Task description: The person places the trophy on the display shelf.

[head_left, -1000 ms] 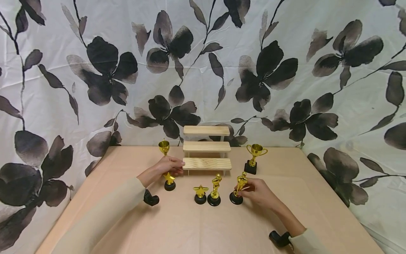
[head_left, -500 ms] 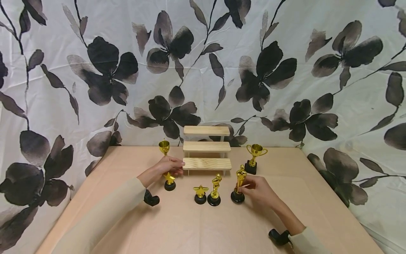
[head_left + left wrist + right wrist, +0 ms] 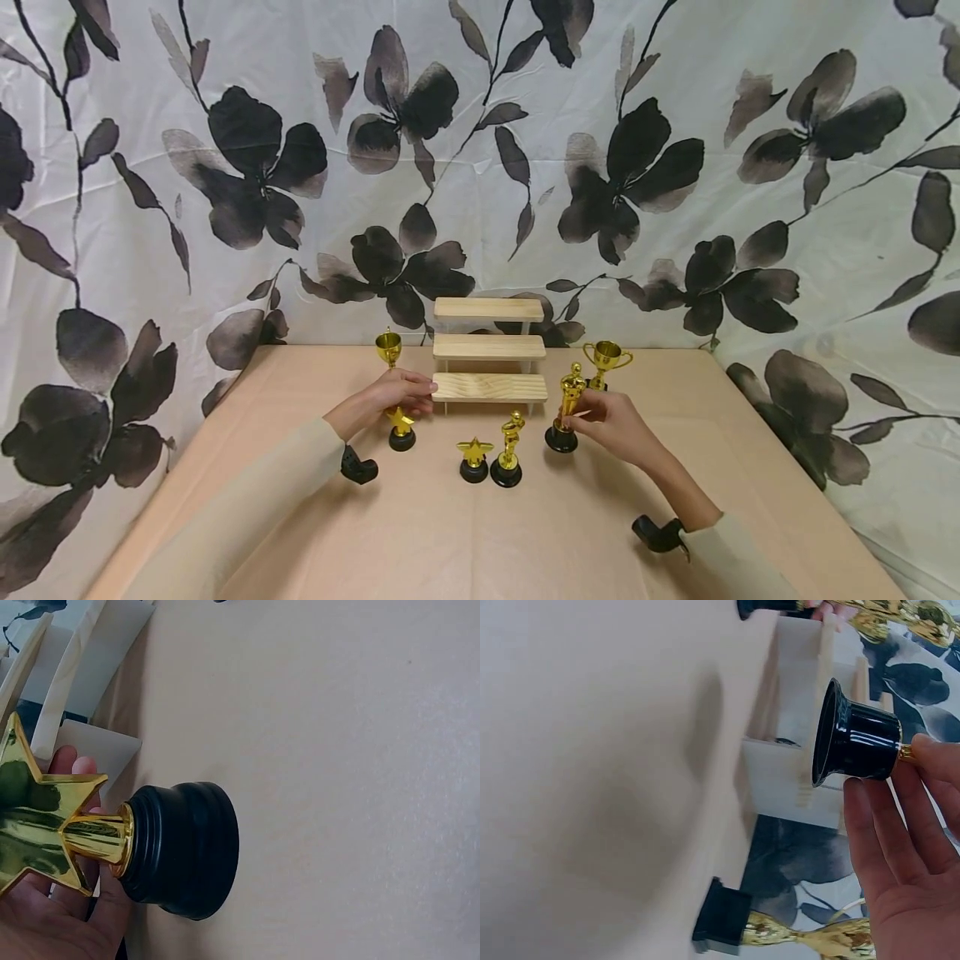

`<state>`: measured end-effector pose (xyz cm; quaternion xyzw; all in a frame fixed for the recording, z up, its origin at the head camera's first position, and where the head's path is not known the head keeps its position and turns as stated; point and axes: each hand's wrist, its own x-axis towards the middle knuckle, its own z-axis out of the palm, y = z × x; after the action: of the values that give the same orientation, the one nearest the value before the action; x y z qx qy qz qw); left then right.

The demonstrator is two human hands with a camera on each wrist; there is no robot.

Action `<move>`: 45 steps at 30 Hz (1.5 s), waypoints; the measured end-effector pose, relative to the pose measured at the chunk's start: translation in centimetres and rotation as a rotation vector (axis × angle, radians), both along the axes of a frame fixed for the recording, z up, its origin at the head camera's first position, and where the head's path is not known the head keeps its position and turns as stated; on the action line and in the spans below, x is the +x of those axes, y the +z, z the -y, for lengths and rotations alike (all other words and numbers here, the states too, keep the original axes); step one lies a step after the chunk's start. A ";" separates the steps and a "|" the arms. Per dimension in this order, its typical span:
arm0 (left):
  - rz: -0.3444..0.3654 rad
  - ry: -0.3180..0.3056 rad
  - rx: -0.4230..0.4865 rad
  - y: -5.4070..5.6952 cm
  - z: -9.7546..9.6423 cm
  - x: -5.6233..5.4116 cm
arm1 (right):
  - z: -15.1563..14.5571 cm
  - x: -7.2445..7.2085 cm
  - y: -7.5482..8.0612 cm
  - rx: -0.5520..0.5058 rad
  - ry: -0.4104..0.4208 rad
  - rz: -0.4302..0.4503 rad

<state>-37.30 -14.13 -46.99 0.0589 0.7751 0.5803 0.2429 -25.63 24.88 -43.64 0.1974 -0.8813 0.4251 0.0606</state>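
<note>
Hovering above the surface [image 3: 480, 542], a gold figurine [image 3: 571, 397] is pinched by the right hand [image 3: 615, 422], right of the wooden stand [image 3: 489, 346]. The lowest shelf's [image 3: 490, 387] left end is gripped by the left hand [image 3: 392, 392], near a gold star trophy [image 3: 402, 422].

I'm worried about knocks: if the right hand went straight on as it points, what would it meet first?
Probably the lowest shelf, at its right end, struck by the statue in the right hand; depth is unclear.

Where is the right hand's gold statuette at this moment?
In the head view, the gold statuette is right of centre, held off the table by the right hand, just right of the lowest wooden shelf and left of the two-handled cup.
</note>
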 end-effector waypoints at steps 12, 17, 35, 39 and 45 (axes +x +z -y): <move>0.007 -0.001 0.007 -0.3 0.2 -0.3 | 0.1 -1.7 3.7 -0.007 -0.017 -0.054; 0.002 -0.006 0.011 -0.2 0.1 -0.2 | 0.0 -2.8 5.6 0.008 -0.033 -0.071; 0.010 0.010 0.006 -0.2 0.1 0.0 | 0.9 -8.3 10.1 0.084 -0.074 -0.126; 0.004 0.007 0.005 0.0 0.1 0.1 | 1.3 -9.4 10.7 0.098 -0.089 -0.125; 0.005 0.003 0.002 0.1 0.0 0.2 | 1.6 -10.9 11.2 0.116 -0.104 -0.113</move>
<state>-37.15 -14.11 -46.90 0.0567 0.7741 0.5814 0.2439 -36.57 23.25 -32.49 0.1782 -0.9086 0.3579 0.1207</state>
